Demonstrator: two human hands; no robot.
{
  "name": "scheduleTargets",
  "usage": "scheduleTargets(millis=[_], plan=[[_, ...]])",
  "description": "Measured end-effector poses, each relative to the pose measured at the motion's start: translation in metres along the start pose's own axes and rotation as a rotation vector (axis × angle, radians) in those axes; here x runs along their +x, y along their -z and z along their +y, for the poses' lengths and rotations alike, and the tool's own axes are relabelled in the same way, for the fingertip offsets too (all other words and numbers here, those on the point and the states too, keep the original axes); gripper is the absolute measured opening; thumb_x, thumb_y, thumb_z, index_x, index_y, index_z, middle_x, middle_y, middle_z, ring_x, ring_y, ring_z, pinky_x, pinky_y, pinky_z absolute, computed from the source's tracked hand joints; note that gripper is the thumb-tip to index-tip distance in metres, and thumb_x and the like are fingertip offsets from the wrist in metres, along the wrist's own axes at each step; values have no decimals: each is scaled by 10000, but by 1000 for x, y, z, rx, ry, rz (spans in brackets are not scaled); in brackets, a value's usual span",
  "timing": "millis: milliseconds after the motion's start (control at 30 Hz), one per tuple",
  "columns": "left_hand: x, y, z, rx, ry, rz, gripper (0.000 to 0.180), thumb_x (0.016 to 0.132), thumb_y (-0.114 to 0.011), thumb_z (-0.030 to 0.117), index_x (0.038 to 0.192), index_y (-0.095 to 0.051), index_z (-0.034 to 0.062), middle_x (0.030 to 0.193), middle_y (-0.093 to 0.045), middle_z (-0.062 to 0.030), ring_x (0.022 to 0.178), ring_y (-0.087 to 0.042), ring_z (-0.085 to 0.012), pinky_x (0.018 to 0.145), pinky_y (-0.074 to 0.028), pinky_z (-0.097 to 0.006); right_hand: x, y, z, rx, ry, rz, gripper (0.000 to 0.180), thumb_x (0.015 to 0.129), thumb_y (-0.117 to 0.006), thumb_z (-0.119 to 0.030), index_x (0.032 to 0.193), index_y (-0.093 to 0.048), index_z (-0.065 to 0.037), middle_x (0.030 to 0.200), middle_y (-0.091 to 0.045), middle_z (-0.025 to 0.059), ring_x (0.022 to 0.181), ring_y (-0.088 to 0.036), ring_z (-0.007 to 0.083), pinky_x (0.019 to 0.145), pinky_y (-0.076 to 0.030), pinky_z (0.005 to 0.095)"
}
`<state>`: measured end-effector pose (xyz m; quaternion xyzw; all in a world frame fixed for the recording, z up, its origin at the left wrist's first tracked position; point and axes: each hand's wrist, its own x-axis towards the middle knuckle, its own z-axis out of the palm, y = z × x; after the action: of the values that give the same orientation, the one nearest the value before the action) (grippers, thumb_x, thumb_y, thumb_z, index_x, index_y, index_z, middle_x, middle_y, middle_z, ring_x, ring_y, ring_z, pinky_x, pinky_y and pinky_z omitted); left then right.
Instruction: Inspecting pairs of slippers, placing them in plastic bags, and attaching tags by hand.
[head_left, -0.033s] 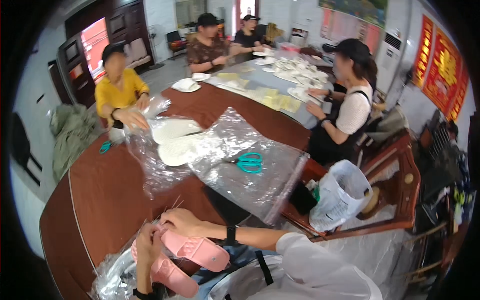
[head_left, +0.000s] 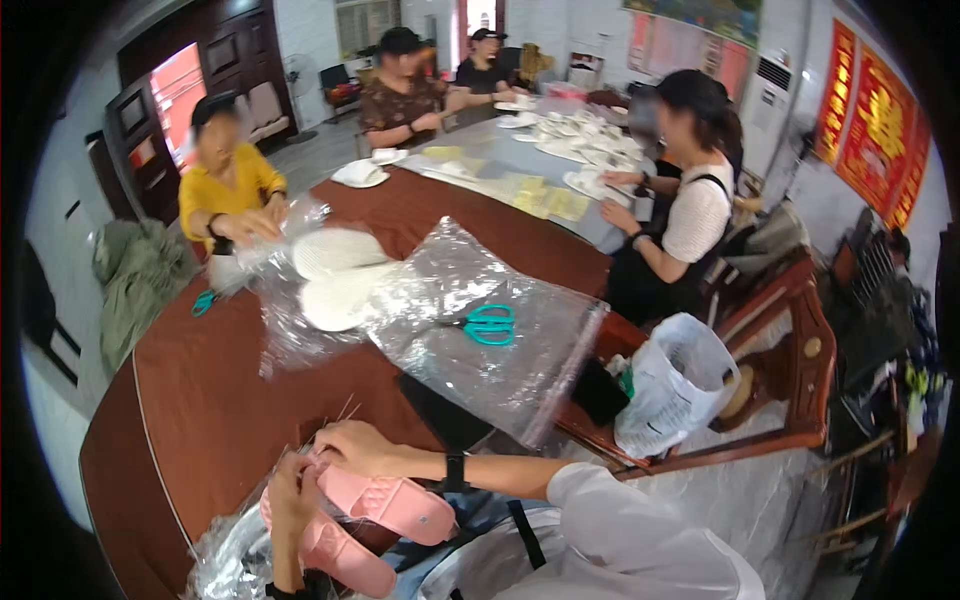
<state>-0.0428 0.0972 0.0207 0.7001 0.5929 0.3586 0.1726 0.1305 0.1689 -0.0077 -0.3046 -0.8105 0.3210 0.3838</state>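
Note:
A pair of pink slippers (head_left: 400, 506) with quilted straps lies at the near table edge, close to my body. My left hand (head_left: 291, 492) and my right hand (head_left: 358, 448) meet at the far ends of the pair, fingers pinched together there. Thin clear strands (head_left: 346, 408) stick out just beyond my fingertips; what exactly lies between the fingers is hidden. Crumpled clear plastic (head_left: 225, 555) is bunched beside my left forearm, partly under the slippers.
Teal-handled scissors (head_left: 490, 325) lie on a clear plastic sheet (head_left: 530, 385), beside white slipper-shaped soles (head_left: 335, 300). Another teal pair of scissors (head_left: 204, 303) is at left. Several people work around the brown-covered table (head_left: 220, 400). A white bag (head_left: 672, 395) stands on a wooden chair at right.
The whole view has shifted slightly. Across the table, the person in yellow and the clear plastic by their hands have moved a little. My hands stay at the slippers.

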Motion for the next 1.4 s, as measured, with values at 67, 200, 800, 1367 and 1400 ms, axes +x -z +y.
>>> scheduleTargets(millis=[67,200,800,1367,1400], plan=[[6,-4,3,-113,2,-28,84,839,-606,65,866,-587,-13,713,-585,-98,593,-554,-197,546,-428,-324,1,1,-4,42,5,40,94,796,-603,-138,852,-613,-63,855,-611,121,869,-583,335,759,-454,446],[15,2,6,-128,77,-106,86,856,-590,26,900,-610,-44,675,-553,-12,631,-503,-48,533,-391,-236,1,10,-10,58,65,90,75,785,-617,-117,824,-582,-63,805,-589,112,813,-580,328,691,-440,444],[20,-3,2,-332,-25,-45,169,922,-519,72,893,-625,-55,762,-613,-39,688,-532,-86,636,-430,-230,6,19,-16,196,45,148,85,800,-588,-122,826,-556,-49,684,-615,122,679,-609,353,606,-447,457],[26,-3,17,-186,20,73,161,901,-548,116,917,-649,-8,753,-645,-104,699,-604,-145,667,-486,-285,20,28,5,317,12,-107,163,840,-654,-126,959,-614,-22,888,-655,82,825,-637,171,740,-509,308],[23,0,13,-213,8,68,165,902,-549,121,915,-653,-7,738,-645,-102,690,-607,-143,662,-489,-288,20,24,9,326,19,-89,181,831,-650,-127,977,-618,-24,885,-666,98,809,-650,198,729,-512,324]])
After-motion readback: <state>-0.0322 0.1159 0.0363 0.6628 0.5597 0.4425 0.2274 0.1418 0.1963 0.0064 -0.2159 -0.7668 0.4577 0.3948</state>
